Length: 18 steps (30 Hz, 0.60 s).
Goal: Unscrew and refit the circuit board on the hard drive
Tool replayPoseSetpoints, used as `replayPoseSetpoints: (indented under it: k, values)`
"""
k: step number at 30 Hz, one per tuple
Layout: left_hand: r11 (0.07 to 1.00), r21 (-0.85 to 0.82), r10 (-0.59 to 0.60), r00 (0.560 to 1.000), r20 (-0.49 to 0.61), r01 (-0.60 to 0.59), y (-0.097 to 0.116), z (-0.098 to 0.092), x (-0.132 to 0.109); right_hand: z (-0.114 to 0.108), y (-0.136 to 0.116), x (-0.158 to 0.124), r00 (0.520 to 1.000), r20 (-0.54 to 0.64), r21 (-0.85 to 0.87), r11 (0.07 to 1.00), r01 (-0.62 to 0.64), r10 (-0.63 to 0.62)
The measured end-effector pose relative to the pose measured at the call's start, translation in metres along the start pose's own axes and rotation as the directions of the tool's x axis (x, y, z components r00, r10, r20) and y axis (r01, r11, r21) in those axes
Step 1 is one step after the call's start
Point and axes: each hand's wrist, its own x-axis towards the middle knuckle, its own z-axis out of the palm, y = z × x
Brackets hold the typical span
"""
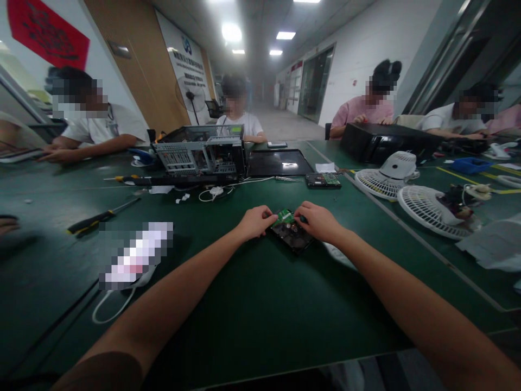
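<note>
A hard drive point(293, 239) lies on the green table between my hands, its dark metal underside up and a green circuit board point(285, 217) at its far end. My left hand point(255, 221) pinches the drive's left edge beside the board. Over the right side of the drive, my right hand point(318, 221) is closed around a small dark-handled tool point(303, 219); its tip is hidden, so I cannot tell its exact kind. Partly covered by my right wrist, a white item point(340, 255) rests on the table.
Ahead stand an opened computer case point(195, 155), a black panel point(280, 163) and another hard drive point(323, 181). To the left lie a screwdriver point(95, 220) and a blurred-out phone point(136, 255). Fan parts point(431, 212) spread rightward. Several people sit around the table, one behind a black case point(386, 142).
</note>
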Motion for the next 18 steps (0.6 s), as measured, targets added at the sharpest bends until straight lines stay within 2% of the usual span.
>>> replayPoseSetpoints:
  k: [13,18]
  values:
    - [1.000,-0.025,0.016,1.000,0.014,-0.016,-0.0022,-0.0010,0.0009,0.0012,-0.0004,0.0002,0.998,0.004,-0.001,0.998,0.055,-0.055]
    - [0.998,-0.054,-0.010,1.000,0.027,0.012,-0.0005,-0.0016,0.0001,-0.0034,0.0040,-0.0002,0.995,-0.094,0.068,0.997,0.021,-0.014]
